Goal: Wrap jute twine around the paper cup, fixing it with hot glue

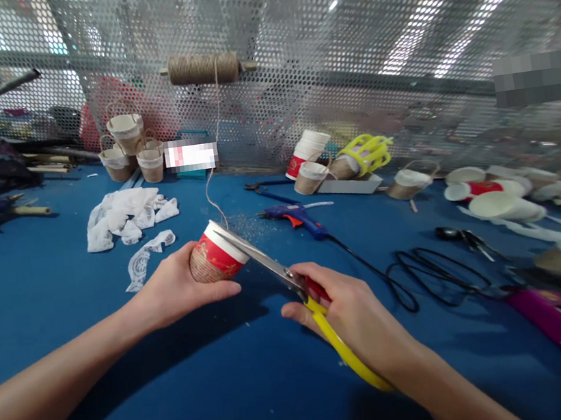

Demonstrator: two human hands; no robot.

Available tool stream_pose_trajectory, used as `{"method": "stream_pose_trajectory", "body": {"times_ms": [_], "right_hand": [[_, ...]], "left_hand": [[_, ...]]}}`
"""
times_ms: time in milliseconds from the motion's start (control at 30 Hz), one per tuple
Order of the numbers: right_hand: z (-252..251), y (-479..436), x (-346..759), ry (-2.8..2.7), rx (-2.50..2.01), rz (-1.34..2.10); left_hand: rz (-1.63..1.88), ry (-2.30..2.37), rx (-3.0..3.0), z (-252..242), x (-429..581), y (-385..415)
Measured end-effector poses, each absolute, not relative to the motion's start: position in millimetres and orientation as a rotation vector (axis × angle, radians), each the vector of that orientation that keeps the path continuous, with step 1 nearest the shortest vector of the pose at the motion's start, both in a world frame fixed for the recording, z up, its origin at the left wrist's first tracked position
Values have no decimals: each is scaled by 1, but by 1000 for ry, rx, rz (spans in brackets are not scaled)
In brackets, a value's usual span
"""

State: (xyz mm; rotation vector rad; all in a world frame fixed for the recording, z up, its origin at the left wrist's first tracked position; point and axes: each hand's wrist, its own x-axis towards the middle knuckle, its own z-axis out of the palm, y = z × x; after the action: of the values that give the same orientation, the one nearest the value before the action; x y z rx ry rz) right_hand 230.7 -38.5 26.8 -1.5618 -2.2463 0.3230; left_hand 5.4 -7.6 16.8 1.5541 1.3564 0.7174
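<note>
1. A perforated metal screen (302, 62) is standing behind a blue tabletop (206, 392), and a spool of twine (202, 69) is hanging in front of it.
2. A red-and-white paper cup (224, 253) is sitting tilted in the left hand (180, 288), above the middle of the tabletop; that grip is curling snugly around its side.
3. The right hand (350, 307) is keeping its grip closed round the handles of the scissors (267, 260). The blades are lying across the cup's rim, close to the twine strand (217, 118); whether they are touching it, I cannot tell.
4. The work is apparently standing partway: twine coils (204, 268) are covering the cup's lower part, while the red band and white rim are showing bare. The strand is running down from the spool to the cup.
5. Small pails (152, 166) at the back are wearing pale trim and looped handles; this cup is showing neither.
6. White lace (123, 213) is lying left of the cup, and more paper cups (500, 205) are lying far right.
7. Nothing seems to be blocking the hands, though a glue gun (298, 218) is resting just beyond the scissors, its black cord (364, 261) looping where the right arm might snag.
</note>
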Motion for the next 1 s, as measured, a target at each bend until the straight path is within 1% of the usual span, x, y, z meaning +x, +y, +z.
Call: {"method": "stream_pose_trajectory", "body": {"times_ms": [100,167,267,400,600,767,1000], "right_hand": [[28,-39,232,-2256,-1577,321],[28,-39,233,-2264,-1566,308],[28,-39,234,-2279,-1547,300],[28,-38,235,-2283,-1540,289],[27,-36,232,-2298,-1502,306],[24,-35,232,-2268,-1502,356],[27,-37,231,-2262,-1540,329]], "left_hand": [[689,1298,1578,21,1,-4],[626,1153,1537,25,-5,0],[661,931,1355,27,-12,4],[540,712,1152,22,-11,4],[562,800,1290,18,-3,-1],[588,867,1309,17,-2,0],[606,882,1284,18,-2,0]]}}
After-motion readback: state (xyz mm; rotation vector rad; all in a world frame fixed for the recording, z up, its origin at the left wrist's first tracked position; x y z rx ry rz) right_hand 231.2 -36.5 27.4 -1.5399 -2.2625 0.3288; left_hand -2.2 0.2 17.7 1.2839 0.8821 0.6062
